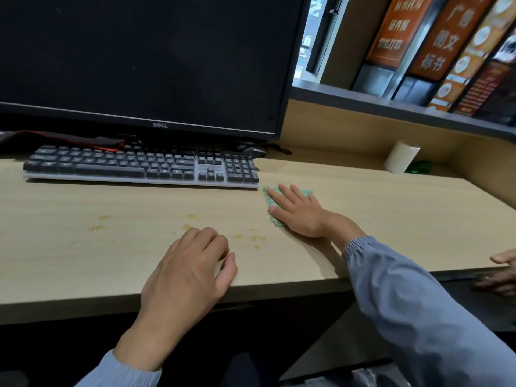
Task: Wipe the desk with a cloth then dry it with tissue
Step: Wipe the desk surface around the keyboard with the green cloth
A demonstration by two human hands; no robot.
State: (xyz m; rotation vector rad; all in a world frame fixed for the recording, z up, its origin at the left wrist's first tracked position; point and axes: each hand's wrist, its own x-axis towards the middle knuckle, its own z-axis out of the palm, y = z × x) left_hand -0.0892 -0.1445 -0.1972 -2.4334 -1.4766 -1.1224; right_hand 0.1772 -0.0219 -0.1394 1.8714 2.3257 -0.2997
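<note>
Head view, step: the cloth wipe is in hand; drying is not yet begun.
Right hand (297, 212): fingers spread flat, pressing the green cloth (275, 221) on the counter (391, 219), just right of the keyboard (139, 167).
Left hand (190, 263): loosely curled, holding nothing, resting near the front edge.
Spill: amber drops (255, 239) left of the cloth, unwiped.
Next: likely a leftward sweep through them; the tissue roll (402, 160) stands far right.

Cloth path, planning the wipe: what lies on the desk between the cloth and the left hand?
In the head view, a few amber drops on the bare desk; nothing else.
</note>
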